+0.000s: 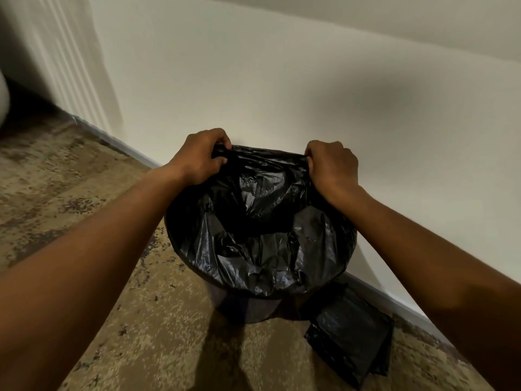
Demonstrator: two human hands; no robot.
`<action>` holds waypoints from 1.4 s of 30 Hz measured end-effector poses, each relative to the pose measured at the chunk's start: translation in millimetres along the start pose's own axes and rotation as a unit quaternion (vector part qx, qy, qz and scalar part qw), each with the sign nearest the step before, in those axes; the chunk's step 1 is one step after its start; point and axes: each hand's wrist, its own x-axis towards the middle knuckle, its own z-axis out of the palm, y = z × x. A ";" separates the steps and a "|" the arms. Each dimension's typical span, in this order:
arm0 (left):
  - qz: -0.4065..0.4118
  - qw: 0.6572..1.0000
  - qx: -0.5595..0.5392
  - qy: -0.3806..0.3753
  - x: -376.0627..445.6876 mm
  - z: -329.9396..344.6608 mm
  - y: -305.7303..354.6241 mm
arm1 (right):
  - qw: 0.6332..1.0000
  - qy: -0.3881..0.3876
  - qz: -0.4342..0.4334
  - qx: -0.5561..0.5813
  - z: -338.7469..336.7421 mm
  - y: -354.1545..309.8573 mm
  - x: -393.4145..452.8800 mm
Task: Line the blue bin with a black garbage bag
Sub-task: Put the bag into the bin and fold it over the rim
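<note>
Indoors | mottled carpet (70,187) | white wall (253,80) | bin (242,306) beside wall

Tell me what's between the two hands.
In the head view, a taut stretch of the black bag's far edge runs from the left hand to the right hand, in front of the white wall; both pinch it.

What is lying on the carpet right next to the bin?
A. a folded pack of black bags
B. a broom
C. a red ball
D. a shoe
A: a flat folded pack of black bags lies on the carpet beside the bin, near the wall.
</note>
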 end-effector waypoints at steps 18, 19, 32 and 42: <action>-0.106 0.992 0.046 -0.047 0.5 -10.3 -5.1 | 0.993 -0.078 -0.050 0.071 -8.4 0.4 -2.4; -0.105 0.992 0.055 -0.052 0.0 -12.9 -4.8 | 0.993 -0.080 -0.046 0.080 -8.8 -0.3 -1.6; -0.136 0.976 0.131 -0.112 -10.0 -41.1 -18.4 | 0.987 -0.105 -0.044 0.111 -8.1 -39.7 16.9; -0.152 0.983 0.104 -0.002 -7.2 -36.9 -16.3 | 0.985 -0.109 -0.085 0.100 0.8 -71.0 26.0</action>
